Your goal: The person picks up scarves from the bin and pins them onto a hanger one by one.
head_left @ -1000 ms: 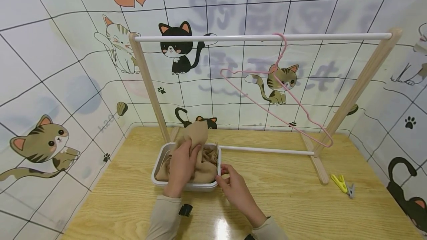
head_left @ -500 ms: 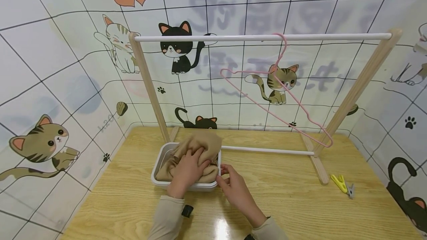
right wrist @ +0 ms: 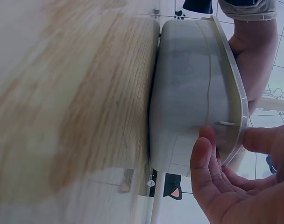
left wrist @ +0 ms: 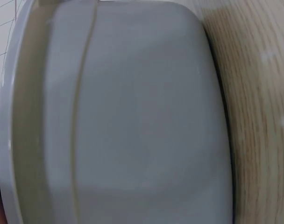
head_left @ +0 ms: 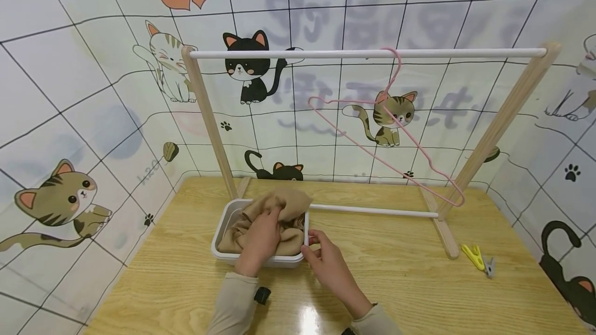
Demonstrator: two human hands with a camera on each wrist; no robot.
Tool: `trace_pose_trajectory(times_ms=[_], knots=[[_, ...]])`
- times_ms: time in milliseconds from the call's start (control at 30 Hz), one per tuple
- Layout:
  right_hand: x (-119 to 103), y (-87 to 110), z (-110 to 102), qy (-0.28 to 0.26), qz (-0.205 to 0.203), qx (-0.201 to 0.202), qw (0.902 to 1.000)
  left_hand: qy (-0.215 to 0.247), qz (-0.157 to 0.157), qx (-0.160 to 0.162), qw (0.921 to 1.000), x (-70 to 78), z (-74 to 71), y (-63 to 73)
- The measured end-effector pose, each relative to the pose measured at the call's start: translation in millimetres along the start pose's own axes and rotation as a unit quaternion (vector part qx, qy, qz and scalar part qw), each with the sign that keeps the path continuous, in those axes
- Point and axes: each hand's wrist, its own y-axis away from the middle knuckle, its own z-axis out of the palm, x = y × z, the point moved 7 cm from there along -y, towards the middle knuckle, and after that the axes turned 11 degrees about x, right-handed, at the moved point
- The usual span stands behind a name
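Observation:
A light-brown cloth [head_left: 291, 242] lies bunched in a white plastic basin [head_left: 284, 261] at the left middle of the table. My left hand [head_left: 261, 239] reaches over the basin's front edge and grips a fold of the cloth; its fingertips are partly hidden in the folds. In the left wrist view, the basin's outer wall [left wrist: 142, 112] fills most of the picture. My right hand [head_left: 328, 260] pinches the basin's right rim. Seen from the right wrist, the thumb is at the rim and the other fingers [right wrist: 205, 149] lie against the outside wall.
A wooden rack with a white top rod [head_left: 326, 54] stands behind the basin. From the rod hangs a pink hanger [head_left: 368, 151]. A yellow clip [head_left: 474, 256] and a grey clip [head_left: 489, 267] lie on the right of the wooden table [head_left: 372, 283].
My left hand has lowered the raised part of the cloth into the basin and shifted slightly right. The cloth now folds over toward the right rear. My right hand keeps its place.

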Motion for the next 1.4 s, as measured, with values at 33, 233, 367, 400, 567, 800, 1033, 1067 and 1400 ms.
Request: trace_pose_trajectory(times_ms=[33, 233, 367, 400, 567, 800, 1033, 1067, 1400], knots=[[0.2, 0.0, 0.1, 0.001, 0.0, 0.0, 1.0, -0.002, 0.001, 0.013, 0.9999, 0.0, -2.4, -0.9], [0.2, 0.3, 0.2, 0.0, -0.003, -0.002, 1.0, -0.003, -0.001, 0.066, 0.9978, 0.3, -20.1, -5.3], [-0.4, -0.1, -0.1, -0.002, -0.008, -0.001, 1.0, 0.01, -0.001, 0.085, 0.9964, 1.7, -29.3, -7.3], [-0.3, -0.2, 0.0, -0.002, -0.009, -0.001, 1.0, 0.012, -0.001, 0.088, 0.9961, 1.9, -30.8, -7.7], [1.1, -1.1, 0.0, 0.001, -0.008, -0.001, 1.0, -0.005, 0.006, 0.115, 0.9934, 6.4, -40.5, -8.5], [1.8, -0.6, -0.2, 0.0, -0.009, -0.003, 1.0, -0.023, 0.004, 0.147, 0.9889, 10.4, -55.0, -10.3], [1.3, -0.1, -0.2, 0.005, -0.014, -0.003, 0.9999, -0.003, -0.007, 0.175, 0.9846, 13.5, -69.8, -11.0], [1.3, -0.1, -0.1, 0.006, -0.014, -0.003, 0.9999, 0.001, -0.006, 0.179, 0.9838, 14.4, -72.1, -11.0], [-0.1, 0.7, 0.0, 0.005, -0.016, -0.004, 0.9999, 0.036, 0.017, 0.22, 0.9747, 23.1, -90.8, -11.0]])
